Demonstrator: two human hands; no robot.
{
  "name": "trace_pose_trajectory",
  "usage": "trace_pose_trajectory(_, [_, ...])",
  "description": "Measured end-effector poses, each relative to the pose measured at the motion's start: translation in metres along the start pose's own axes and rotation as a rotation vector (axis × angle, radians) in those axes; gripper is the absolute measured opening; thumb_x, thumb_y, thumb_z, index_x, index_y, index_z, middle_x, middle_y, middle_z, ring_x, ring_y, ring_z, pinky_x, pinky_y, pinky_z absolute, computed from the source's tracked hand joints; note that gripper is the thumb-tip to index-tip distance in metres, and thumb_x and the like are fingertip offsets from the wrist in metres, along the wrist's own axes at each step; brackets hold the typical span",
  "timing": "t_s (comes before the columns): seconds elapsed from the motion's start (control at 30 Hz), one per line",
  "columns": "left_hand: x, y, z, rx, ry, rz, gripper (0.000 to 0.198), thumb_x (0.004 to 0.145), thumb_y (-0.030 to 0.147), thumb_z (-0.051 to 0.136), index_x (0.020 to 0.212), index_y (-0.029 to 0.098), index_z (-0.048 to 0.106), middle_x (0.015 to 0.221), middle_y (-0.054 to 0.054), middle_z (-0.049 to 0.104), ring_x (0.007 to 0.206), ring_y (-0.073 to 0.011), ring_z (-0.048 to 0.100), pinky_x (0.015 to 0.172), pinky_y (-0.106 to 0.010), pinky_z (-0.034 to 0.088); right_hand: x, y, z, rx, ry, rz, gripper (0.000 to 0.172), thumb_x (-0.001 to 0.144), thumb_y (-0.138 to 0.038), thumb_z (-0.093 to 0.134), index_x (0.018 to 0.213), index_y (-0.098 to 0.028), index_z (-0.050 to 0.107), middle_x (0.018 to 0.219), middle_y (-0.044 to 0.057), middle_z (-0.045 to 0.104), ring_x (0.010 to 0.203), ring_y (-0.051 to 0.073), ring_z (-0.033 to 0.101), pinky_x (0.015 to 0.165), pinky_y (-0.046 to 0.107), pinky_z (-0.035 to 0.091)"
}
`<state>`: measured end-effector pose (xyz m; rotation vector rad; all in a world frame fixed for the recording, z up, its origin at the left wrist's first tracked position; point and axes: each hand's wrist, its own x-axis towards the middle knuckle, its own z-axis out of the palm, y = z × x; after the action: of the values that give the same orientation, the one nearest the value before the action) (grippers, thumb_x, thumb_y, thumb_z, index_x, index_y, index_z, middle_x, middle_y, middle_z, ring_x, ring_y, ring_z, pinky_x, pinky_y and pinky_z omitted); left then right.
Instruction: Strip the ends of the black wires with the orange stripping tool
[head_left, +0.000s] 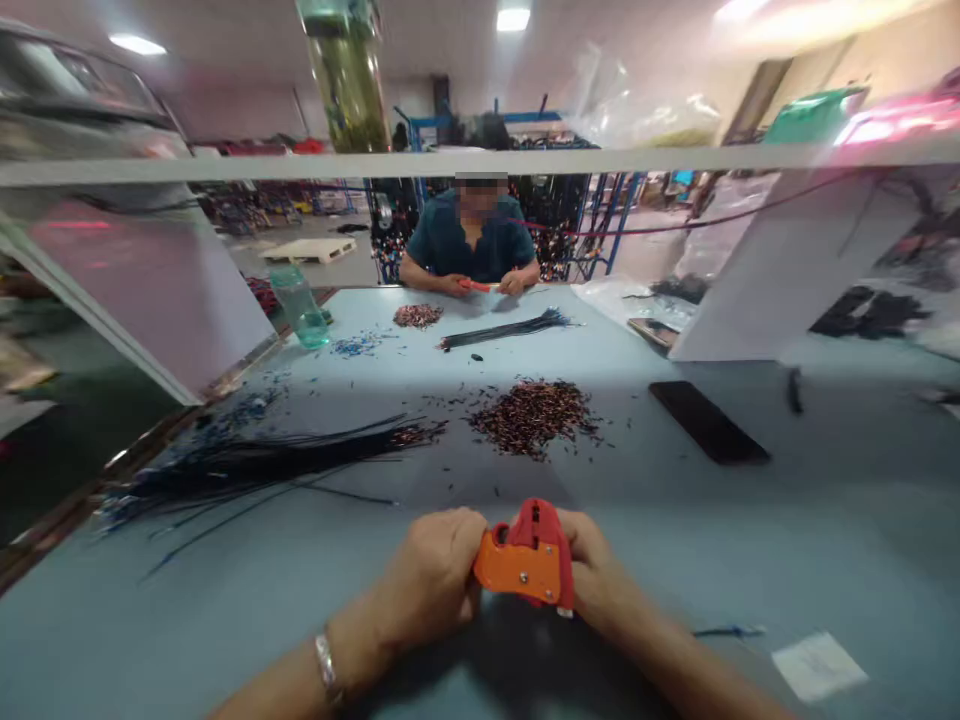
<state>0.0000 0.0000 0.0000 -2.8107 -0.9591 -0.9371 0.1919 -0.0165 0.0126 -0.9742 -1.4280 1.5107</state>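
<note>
An orange and red hand tool sits between both my hands near the front edge of the light blue table. My left hand is curled against the tool's left side, fingers closed; whether it pinches something small there I cannot make out. My right hand wraps round the tool's right side. Beyond the tool lies a heap of small dark red pieces. To the left a bundle of thin black wires stretches across the table.
A black phone lies flat at the right. A white paper scrap is at the front right. A person sits across the table handling a red tool, with another wire bundle, a small heap and a green cup.
</note>
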Motion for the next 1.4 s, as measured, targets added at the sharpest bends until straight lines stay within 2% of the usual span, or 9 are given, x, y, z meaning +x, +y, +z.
trace_pose_trajectory(0.23, [0.005, -0.002, -0.003, -0.046, -0.123, -0.091, 0.025, 0.064, 0.006, 0.046, 0.076, 0.024, 0.033, 0.061, 0.000, 0.055, 0.051, -0.0166, 0.050, 0.050, -0.028, 0.026, 0.004, 0.001, -0.004, -0.059, 0.061, -0.050, 0.021, 0.072, -0.028, 0.066, 0.058, -0.018, 0.053, 0.059, -0.004, 0.050, 0.057, 0.011, 0.045, 0.056, 0.021, 0.041])
trace_pose_trajectory(0.47, [0.003, -0.005, -0.002, -0.073, -0.190, -0.174, 0.024, 0.062, 0.005, 0.051, 0.072, 0.023, 0.038, 0.059, 0.000, 0.057, 0.050, -0.0158, 0.050, 0.050, -0.028, 0.023, 0.005, 0.009, -0.008, -0.165, 0.047, -0.107, 0.011, 0.072, -0.024, 0.055, 0.073, -0.017, 0.063, 0.064, -0.002, 0.060, 0.063, 0.015, 0.052, 0.061, 0.023, 0.044])
trace_pose_trajectory(0.6, [0.006, -0.006, -0.006, -0.082, -0.168, -0.244, 0.017, 0.076, 0.015, 0.055, 0.071, 0.022, 0.041, 0.059, 0.000, 0.057, 0.049, -0.0151, 0.049, 0.051, -0.027, 0.022, 0.006, 0.011, -0.014, -0.350, 0.074, -0.164, 0.016, 0.076, -0.025, 0.051, 0.069, -0.017, 0.062, 0.061, -0.002, 0.058, 0.058, 0.013, 0.050, 0.057, 0.022, 0.042])
trace_pose_trajectory(0.73, [0.014, -0.012, -0.018, -0.207, -0.100, -0.506, 0.021, 0.082, 0.033, 0.059, 0.072, 0.022, 0.045, 0.058, 0.003, 0.051, 0.050, -0.0129, 0.042, 0.053, -0.025, 0.026, 0.006, 0.010, -0.029, -0.586, 0.212, -0.169, 0.023, 0.085, -0.032, 0.050, 0.076, -0.017, 0.065, 0.061, -0.001, 0.058, 0.057, 0.014, 0.053, 0.057, 0.023, 0.041])
trace_pose_trajectory(0.93, [0.025, -0.015, -0.037, -0.719, 0.060, -0.777, 0.025, 0.078, 0.041, 0.062, 0.073, 0.020, 0.050, 0.064, 0.002, 0.050, 0.059, -0.0136, 0.044, 0.060, -0.026, 0.035, 0.006, 0.013, -0.041, -0.767, 0.309, -0.296, 0.023, 0.091, -0.028, 0.050, 0.085, -0.018, 0.070, 0.079, 0.005, 0.064, 0.070, 0.018, 0.062, 0.066, 0.026, 0.047])
trace_pose_trajectory(1.07, [0.026, -0.013, -0.037, -1.220, 0.109, -0.931, 0.026, 0.075, 0.039, 0.067, 0.081, 0.019, 0.053, 0.065, 0.001, 0.055, 0.062, -0.0149, 0.052, 0.062, -0.027, 0.042, 0.007, 0.013, -0.042, -0.891, 0.226, -0.332, 0.026, 0.093, -0.022, 0.046, 0.088, -0.017, 0.071, 0.081, 0.007, 0.060, 0.070, 0.018, 0.061, 0.065, 0.027, 0.047])
trace_pose_trajectory(1.17, [0.025, -0.015, -0.032, -1.457, 0.150, -1.039, 0.027, 0.071, 0.034, 0.073, 0.081, 0.019, 0.053, 0.064, 0.003, 0.053, 0.060, -0.0136, 0.053, 0.061, -0.026, 0.044, 0.004, -0.001, -0.054, -0.939, 0.023, -0.270, 0.024, 0.092, -0.018, 0.047, 0.090, -0.017, 0.071, 0.083, 0.006, 0.062, 0.068, 0.016, 0.060, 0.064, 0.026, 0.047])
trace_pose_trajectory(1.3, [0.024, -0.021, -0.027, -1.634, 0.163, -1.149, 0.027, 0.069, 0.028, 0.076, 0.080, 0.018, 0.054, 0.063, 0.004, 0.052, 0.057, -0.0127, 0.052, 0.060, -0.026, 0.046, -0.008, -0.033, -0.080, -0.840, -0.366, -0.099, 0.009, 0.086, -0.018, 0.062, 0.084, -0.018, 0.071, 0.080, 0.002, 0.065, 0.067, 0.014, 0.059, 0.062, 0.023, 0.045])
trace_pose_trajectory(1.4, [0.024, -0.023, -0.025, -1.659, 0.114, -1.179, 0.026, 0.069, 0.027, 0.076, 0.081, 0.018, 0.055, 0.063, 0.003, 0.052, 0.057, -0.0133, 0.053, 0.060, -0.028, 0.048, -0.016, -0.045, -0.091, -0.891, -0.440, 0.036, 0.009, 0.074, -0.011, 0.074, 0.077, -0.018, 0.070, 0.069, -0.003, 0.065, 0.061, 0.011, 0.056, 0.058, 0.020, 0.040])
